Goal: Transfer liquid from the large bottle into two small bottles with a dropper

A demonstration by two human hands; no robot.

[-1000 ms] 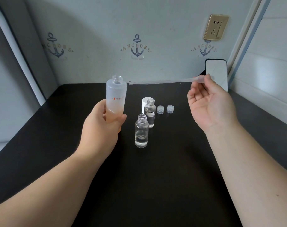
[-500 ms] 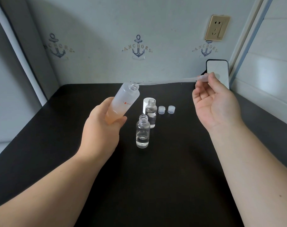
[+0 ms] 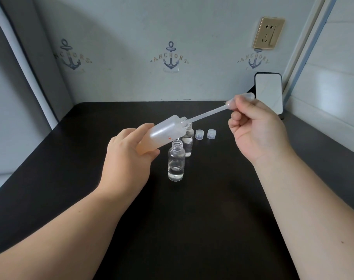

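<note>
My left hand [image 3: 125, 158] grips the large frosted bottle [image 3: 164, 131] by its base and holds it tilted steeply, mouth pointing up and right. My right hand [image 3: 255, 128] pinches the bulb of a clear plastic dropper [image 3: 210, 112], whose thin tip reaches into the large bottle's open mouth. Below the tilted bottle stand two small clear bottles on the black table: the near one [image 3: 176, 161] open, with a little liquid at the bottom, and the far one [image 3: 188, 141] partly hidden behind the large bottle.
Two small clear caps [image 3: 199, 134] [image 3: 211, 133] lie right of the far small bottle. A phone [image 3: 269, 91] leans against the back wall at the right corner. The black table [image 3: 192, 219] is walled at the back and on both sides.
My left hand has tipped the large bottle from upright to steeply tilted. My right hand has swung the dropper down and left, and its tip has entered the bottle's mouth.
</note>
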